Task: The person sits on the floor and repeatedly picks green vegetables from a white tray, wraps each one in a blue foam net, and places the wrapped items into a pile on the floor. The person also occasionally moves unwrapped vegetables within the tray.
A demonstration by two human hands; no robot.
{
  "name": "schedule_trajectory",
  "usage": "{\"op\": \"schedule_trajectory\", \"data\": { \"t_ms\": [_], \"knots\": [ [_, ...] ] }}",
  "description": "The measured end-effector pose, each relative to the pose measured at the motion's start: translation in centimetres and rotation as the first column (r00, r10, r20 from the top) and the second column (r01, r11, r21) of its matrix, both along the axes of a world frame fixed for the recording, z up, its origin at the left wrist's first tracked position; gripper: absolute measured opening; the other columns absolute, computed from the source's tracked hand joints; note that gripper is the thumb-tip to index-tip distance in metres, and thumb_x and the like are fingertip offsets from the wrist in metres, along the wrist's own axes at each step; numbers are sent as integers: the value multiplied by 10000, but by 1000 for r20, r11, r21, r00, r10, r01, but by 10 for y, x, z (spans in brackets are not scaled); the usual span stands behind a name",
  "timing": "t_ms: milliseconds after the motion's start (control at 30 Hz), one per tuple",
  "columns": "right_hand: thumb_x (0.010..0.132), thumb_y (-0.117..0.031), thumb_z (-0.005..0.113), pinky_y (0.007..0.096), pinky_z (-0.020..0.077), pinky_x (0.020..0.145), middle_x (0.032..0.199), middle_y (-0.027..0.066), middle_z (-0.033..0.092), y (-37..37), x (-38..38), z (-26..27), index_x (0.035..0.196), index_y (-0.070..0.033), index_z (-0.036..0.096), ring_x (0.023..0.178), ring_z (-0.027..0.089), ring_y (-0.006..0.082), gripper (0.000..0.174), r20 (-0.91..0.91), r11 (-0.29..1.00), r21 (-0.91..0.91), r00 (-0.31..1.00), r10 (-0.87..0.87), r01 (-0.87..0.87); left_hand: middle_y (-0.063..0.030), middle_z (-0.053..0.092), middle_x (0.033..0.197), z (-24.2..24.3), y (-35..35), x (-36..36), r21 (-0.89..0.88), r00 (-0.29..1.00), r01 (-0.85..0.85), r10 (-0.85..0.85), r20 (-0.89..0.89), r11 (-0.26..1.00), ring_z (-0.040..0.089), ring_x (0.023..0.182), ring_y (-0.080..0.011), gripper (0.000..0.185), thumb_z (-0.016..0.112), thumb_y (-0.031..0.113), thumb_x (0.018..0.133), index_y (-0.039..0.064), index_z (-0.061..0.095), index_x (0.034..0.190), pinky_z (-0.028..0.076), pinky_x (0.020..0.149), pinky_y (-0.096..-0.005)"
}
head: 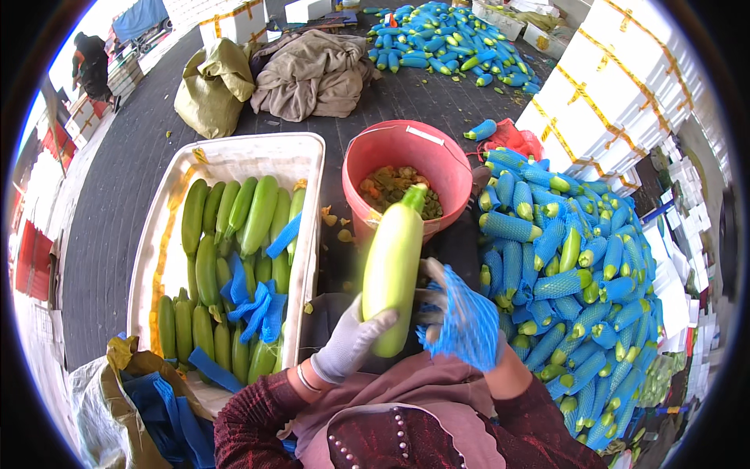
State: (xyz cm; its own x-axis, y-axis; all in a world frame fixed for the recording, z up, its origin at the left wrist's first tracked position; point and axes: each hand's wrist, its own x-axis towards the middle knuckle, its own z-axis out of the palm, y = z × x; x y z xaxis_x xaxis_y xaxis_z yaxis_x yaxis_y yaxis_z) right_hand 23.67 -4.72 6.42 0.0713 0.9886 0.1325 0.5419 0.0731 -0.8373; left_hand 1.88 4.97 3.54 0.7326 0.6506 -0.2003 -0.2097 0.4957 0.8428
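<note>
My left hand (pixel 358 339), in a grey work glove, grips the lower part of a pale green zucchini (pixel 394 269) held upright over my lap. Around the fingers of my right hand (pixel 448 311) is a stretched blue foam net sleeve (pixel 464 322); that hand is beside the zucchini, its fingers blurred and spread. On the left, a white foam box (pixel 312 234) holds rows of green zucchini (pixel 261 214) with loose blue net sleeves (pixel 258 311) on top. Many zucchini in blue nets (pixel 562 287) form a heap on the right.
Beyond my lap stands a red bucket (pixel 350 170) with plant trimmings. A sack with blue nets (pixel 111 387) is at lower left. Farther off are a tan sack (pixel 214 97), a brown cloth (pixel 310 76), another netted heap (pixel 445 44), stacked white foam boxes (pixel 609 88) and a person (pixel 92 64).
</note>
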Motion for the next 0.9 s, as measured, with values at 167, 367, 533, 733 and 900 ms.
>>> {"op": "schedule_trajectory", "data": {
  "t_ms": [167, 367, 533, 733, 900],
  "knots": [
    [818, -422, 907, 523, 446, 1197, 1578, 327, 471, -12, -35, 32, 1545, 46, 446, 1449, 503, 498, 980, 425, 928, 342, 905, -12, -149, -100, 636, 1299, 29, -21, 17, 40, 986, -14, 8, 168, 999, 619, 1154, -184, 799, 782, 495, 980, 9, 431, 1508, 528, 1031, -343],
    [883, -456, 823, 527, 319, 1278, 1519, 287, 569, -13, -35, 57, 1463, 22, 605, 1482, 487, 457, 783, 364, 938, 344, 927, -92, -42, -179, 644, 758, 65, -21, -2, 901, 981, 147, -174, -82, 408, 656, 701, -390, 338, 792, 349, 963, 38, 694, 1051, 517, 683, -473],
    [936, -334, 692, 600, 417, 1198, 1503, 203, 610, -45, -25, 14, 1449, 7, 602, 1416, 549, 432, 623, -616, 969, 174, 787, -31, 174, -109, 723, 821, 62, 24, 11, 798, 938, -191, 346, -23, 572, 708, 731, -292, 169, 802, 184, 953, 72, 763, 1074, 566, 688, -378],
    [1026, -355, 643, 615, 511, 1125, 1410, 165, 684, -34, 97, 26, 1398, -32, 611, 1315, 647, 348, 494, -967, 944, 254, 45, 250, 211, -160, 696, 1029, 20, 124, 4, 913, 828, -295, 553, 97, 281, 694, 939, -327, 366, 750, 96, 929, 21, 676, 1279, 559, 834, -406],
    [1086, -247, 559, 618, 409, 1217, 1353, 202, 701, -14, 129, 61, 1348, -3, 649, 1362, 599, 397, 369, -603, 132, 745, 744, -289, 654, -197, 713, 1269, -94, 244, -58, 914, 395, 32, 835, -384, 405, 697, 1163, -351, 536, 787, 156, 899, 46, 631, 1400, 554, 992, -406]
  ]
}}
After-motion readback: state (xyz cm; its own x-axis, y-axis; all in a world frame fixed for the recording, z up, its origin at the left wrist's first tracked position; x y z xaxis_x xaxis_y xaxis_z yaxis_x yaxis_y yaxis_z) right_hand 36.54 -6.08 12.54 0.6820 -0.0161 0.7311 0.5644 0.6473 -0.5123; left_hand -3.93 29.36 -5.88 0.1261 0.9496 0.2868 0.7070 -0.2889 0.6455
